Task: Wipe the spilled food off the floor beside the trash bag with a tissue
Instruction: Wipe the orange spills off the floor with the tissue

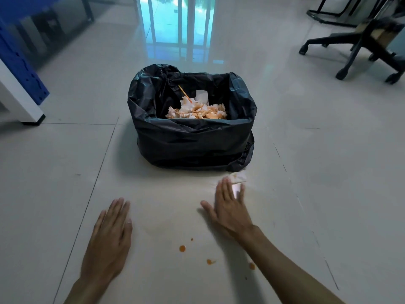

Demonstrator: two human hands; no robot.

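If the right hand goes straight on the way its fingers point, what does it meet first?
Probably the tissue, just past the right hand fingertips; behind it stands the trash bag. The depth is unclear.

Shiny pale tile floor (65, 172) with thin dark lines. Glass door (177, 18) at back, blue-green light on tiles. Black wheeled chair base (359, 49) right. Blue and white furniture (19, 84) left.

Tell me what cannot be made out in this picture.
- Head view: tissue is blurred, its lower part hidden by the right hand; contact unclear.
- Bag bottom: hidden under stained tissues.
- Chair: cut off by the right edge.
- Both forearms: cut off by the bottom edge.
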